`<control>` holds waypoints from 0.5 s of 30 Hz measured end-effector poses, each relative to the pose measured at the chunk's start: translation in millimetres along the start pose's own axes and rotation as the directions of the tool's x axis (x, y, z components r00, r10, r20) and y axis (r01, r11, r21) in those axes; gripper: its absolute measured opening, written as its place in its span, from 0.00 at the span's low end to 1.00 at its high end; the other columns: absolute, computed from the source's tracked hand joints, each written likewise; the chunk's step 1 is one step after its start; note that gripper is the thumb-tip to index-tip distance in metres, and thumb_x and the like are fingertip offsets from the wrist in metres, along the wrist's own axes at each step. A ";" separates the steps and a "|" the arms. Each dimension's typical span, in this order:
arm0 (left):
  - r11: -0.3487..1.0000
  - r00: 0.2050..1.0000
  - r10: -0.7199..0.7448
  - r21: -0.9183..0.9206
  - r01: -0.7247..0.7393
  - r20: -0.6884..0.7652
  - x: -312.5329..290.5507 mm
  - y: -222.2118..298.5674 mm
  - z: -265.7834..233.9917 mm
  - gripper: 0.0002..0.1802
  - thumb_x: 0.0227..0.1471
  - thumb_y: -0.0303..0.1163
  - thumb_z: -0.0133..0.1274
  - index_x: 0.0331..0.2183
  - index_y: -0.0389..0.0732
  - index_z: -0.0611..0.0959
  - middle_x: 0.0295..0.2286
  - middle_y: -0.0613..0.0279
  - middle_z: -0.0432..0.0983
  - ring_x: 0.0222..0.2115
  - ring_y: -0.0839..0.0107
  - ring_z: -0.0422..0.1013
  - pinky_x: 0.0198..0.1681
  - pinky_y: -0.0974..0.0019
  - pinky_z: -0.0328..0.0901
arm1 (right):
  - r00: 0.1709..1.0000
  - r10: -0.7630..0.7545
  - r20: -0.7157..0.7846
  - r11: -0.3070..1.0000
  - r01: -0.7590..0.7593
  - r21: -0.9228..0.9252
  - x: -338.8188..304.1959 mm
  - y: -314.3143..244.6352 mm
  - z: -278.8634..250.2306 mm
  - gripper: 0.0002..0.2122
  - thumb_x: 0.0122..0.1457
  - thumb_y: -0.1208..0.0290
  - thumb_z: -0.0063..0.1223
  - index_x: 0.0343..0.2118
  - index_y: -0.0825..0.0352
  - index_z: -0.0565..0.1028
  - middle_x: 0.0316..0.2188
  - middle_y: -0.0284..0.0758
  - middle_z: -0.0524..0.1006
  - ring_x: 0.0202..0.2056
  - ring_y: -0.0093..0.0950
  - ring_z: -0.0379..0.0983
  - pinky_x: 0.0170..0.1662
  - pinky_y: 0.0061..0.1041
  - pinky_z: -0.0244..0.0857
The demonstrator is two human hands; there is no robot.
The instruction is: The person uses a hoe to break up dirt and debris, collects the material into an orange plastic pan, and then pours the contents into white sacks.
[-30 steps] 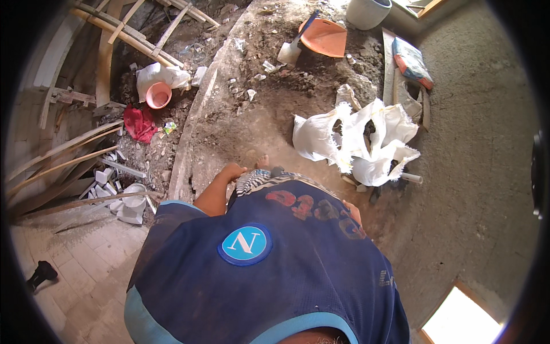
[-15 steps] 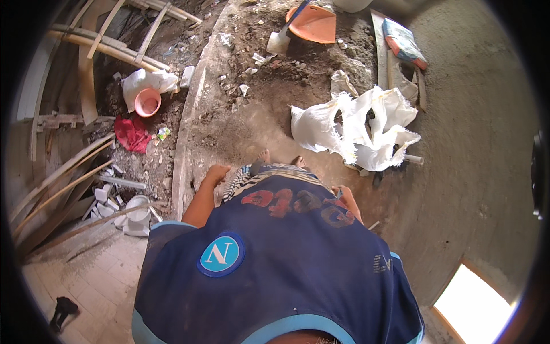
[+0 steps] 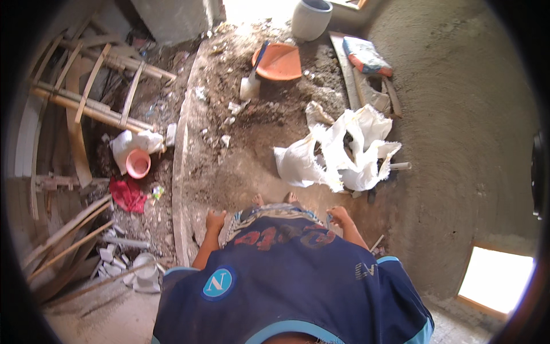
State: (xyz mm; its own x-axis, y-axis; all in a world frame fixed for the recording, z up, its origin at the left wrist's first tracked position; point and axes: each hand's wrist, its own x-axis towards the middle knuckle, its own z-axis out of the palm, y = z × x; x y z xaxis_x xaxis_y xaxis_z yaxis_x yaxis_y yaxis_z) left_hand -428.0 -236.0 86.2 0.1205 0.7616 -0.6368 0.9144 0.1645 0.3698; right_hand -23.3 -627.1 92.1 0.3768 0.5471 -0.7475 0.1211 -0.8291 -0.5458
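My left hand (image 3: 216, 220) hangs beside my hip with its fingers curled in, and nothing shows in it. On the other side, my right hand (image 3: 338, 216) is closed near the hem of my dark blue shirt (image 3: 286, 275). A small bluish bit shows at its fingers, too small to name. Several white woven sacks (image 3: 358, 152) are bunched on the dirt ahead and to the right, apart from my hands. My bare feet (image 3: 292, 198) stand on the dirt floor.
Farther ahead lie an orange basin (image 3: 279, 62) and a shovel (image 3: 250, 86). A grey pot (image 3: 311, 20) and a cement-type bag (image 3: 366, 55) stand beyond. Leftward are a wooden ladder (image 3: 86, 103), a pink bucket (image 3: 138, 164), red cloth (image 3: 127, 195) and white scraps (image 3: 146, 272). A rough wall (image 3: 458, 143) rises right.
The view has tilted up, showing more of the far end and the grey pot. My right hand has swung out from the shirt; my left hand stays at my side.
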 end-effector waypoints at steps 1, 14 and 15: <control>0.999 0.999 -0.041 -0.028 0.040 -0.033 0.8 8.7 -4.7 0.45 0.42 0.51 0.63 0.54 0.30 0.69 0.53 0.38 0.65 0.55 0.47 0.62 0.57 0.54 0.58 | 0.999 0.045 0.004 0.998 -0.045 0.034 4.7 1.2 2.4 0.15 0.54 0.60 0.56 0.36 0.68 0.76 0.25 0.40 0.77 0.19 0.34 0.73 0.17 0.34 0.62; 0.918 0.735 0.248 0.089 -0.386 0.631 55.7 -38.4 8.8 0.33 0.51 0.55 0.53 0.45 0.35 0.79 0.44 0.40 0.75 0.44 0.45 0.72 0.42 0.51 0.67 | 0.994 0.112 -0.018 0.971 -0.114 -0.211 5.5 -24.7 9.9 0.17 0.58 0.59 0.50 0.33 0.70 0.79 0.28 0.39 0.81 0.26 0.30 0.80 0.27 0.35 0.73; 0.877 0.745 0.331 0.104 -0.470 0.579 64.4 -39.9 22.4 0.33 0.51 0.56 0.52 0.43 0.34 0.80 0.42 0.39 0.76 0.44 0.45 0.72 0.42 0.51 0.67 | 0.999 0.013 0.037 0.938 0.001 -0.347 15.5 -11.1 8.4 0.16 0.57 0.59 0.49 0.33 0.70 0.79 0.27 0.39 0.81 0.25 0.31 0.80 0.28 0.35 0.74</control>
State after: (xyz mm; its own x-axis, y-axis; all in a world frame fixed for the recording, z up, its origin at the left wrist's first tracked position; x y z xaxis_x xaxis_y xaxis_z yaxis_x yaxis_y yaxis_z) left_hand -448.0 -207.6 15.3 0.6161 0.2585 -0.7441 0.7851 -0.2786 0.5532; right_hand -26.5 -608.5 83.4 0.3444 0.5401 -0.7679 0.4323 -0.8173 -0.3810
